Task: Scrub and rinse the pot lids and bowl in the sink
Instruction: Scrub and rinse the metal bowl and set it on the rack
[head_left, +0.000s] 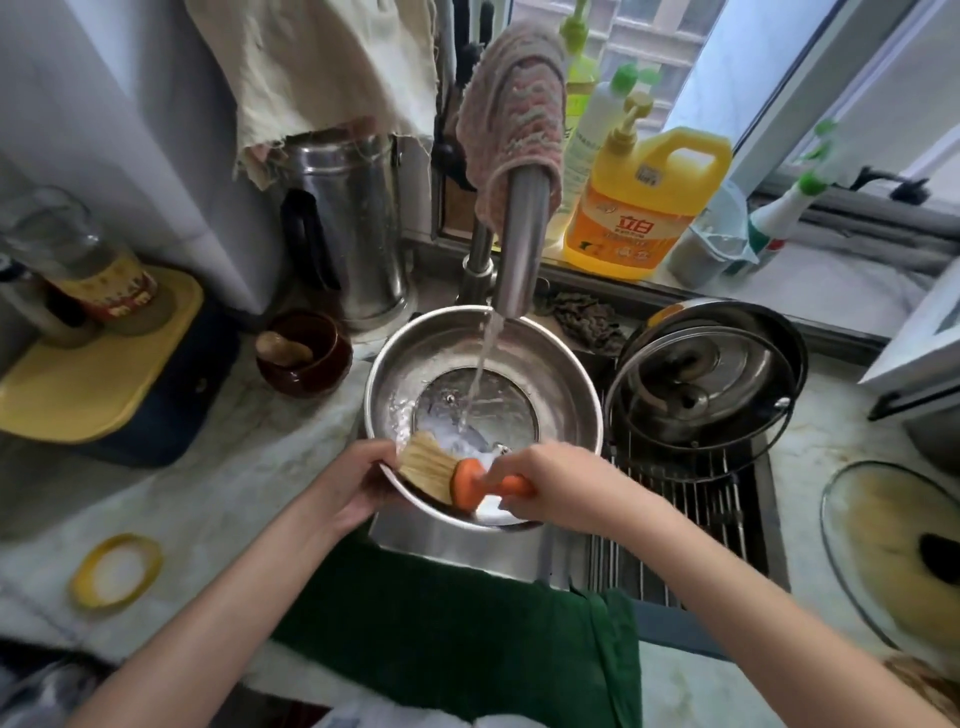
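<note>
A steel bowl (550, 358) sits tilted over the sink under the running faucet (519, 239), and water pours into its base. My left hand (358, 483) grips the bowl's near left rim. My right hand (550, 483) is closed on the orange handle of a scrub brush (431, 465), whose tan bristles press against the bowl's near inside wall. To the right, a glass pot lid (779, 410) leans over a steel lid and pot on the drying rack. Another glass lid (893, 551) lies flat on the counter at far right.
A wire rack (691, 499) covers the sink's right half. Yellow detergent jug (644, 202) and bottles stand on the window sill behind. A brown jar (306, 353), a steel kettle (348, 223) and a yellow board (93, 374) sit on the left counter, with a yellow ring lid (117, 571) nearer.
</note>
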